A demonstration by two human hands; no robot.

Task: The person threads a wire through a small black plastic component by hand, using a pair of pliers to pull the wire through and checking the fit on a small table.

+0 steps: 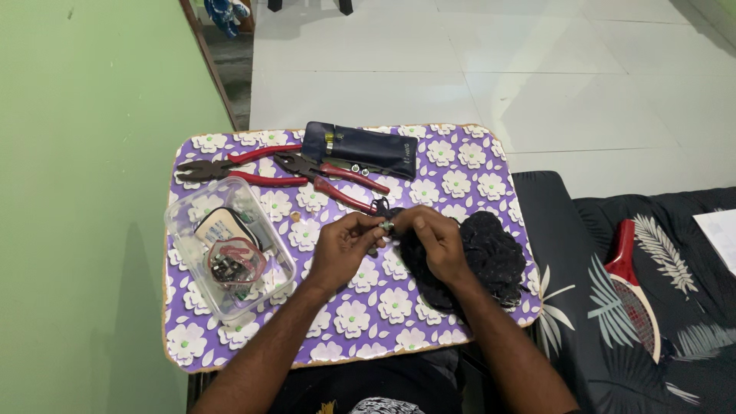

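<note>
Bare tabletop (368, 322) lay open below the fingers (373, 227). Red-handled pliers (337, 178) blocked just beyond them, a clear plastic container (230, 257) leftward, black netting (491, 257) rightward.

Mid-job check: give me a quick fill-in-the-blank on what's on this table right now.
1. Two pairs of pliers with ____ handles lie near the table's far edge.
2. The clear plastic container sits to the ____ of the left hand.
3. The dark pouch lies ____ the pliers, nearer the far edge.
4. The tablecloth is ____ with white flowers.

Missing words: red; left; beyond; purple.
</note>
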